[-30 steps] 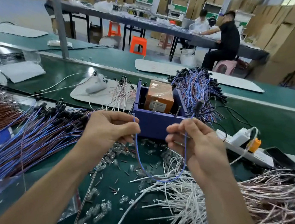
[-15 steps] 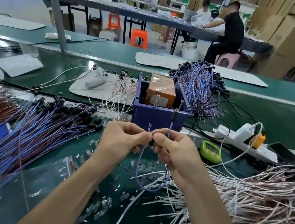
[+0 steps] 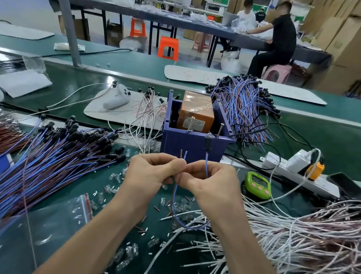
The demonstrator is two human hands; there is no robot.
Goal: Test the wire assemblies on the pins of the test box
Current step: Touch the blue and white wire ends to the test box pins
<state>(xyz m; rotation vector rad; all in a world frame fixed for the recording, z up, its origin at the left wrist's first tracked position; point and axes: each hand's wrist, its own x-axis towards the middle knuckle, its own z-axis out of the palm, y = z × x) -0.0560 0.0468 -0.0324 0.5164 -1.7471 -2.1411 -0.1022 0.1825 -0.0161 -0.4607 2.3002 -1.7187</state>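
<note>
We see a dark green tabletop (image 3: 310, 136) under a deep blue plastic test box (image 3: 187, 146), which holds an orange film-wrapped block (image 3: 197, 111). The looped wire assembly (image 3: 174, 201) is blue with a red strand. The left heap of wire assemblies (image 3: 48, 162) shows blue and brownish-red strands with black ends; the right heap of loose wires (image 3: 298, 236) is white and pale pink. The small timer (image 3: 257, 185) is lime green with pink buttons.
</note>
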